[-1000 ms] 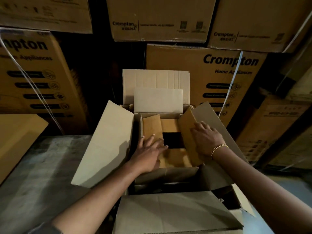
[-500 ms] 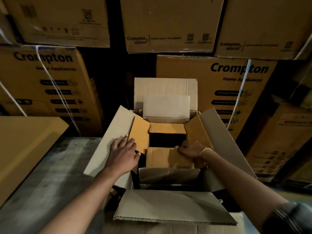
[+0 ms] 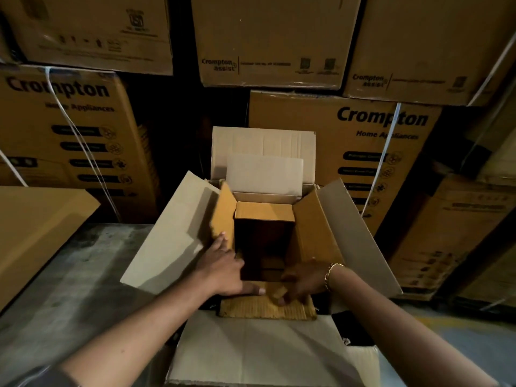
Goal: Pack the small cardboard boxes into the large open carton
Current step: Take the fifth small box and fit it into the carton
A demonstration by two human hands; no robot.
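Observation:
The large open carton (image 3: 167, 233) stands in front of me with its pale flaps spread out. Inside it sits a small brown cardboard box (image 3: 264, 215), its top flaps open and its inside dark. My left hand (image 3: 223, 272) lies at the box's near left corner, fingers straight against the left flap (image 3: 223, 216) and thumb stretched over the near flap (image 3: 268, 305). My right hand (image 3: 304, 280), with a gold bracelet on the wrist, curls its fingers over that near flap at the near right corner.
Stacked printed cartons (image 3: 363, 152) form a wall behind and on both sides. A flat brown cardboard sheet (image 3: 36, 233) lies at the left. The carton rests on a grey surface (image 3: 69, 289).
Both hands have drawn back to the small box's near edge. Its near flap now lies folded out toward me, and the dark inside shows more. The view has dropped closer.

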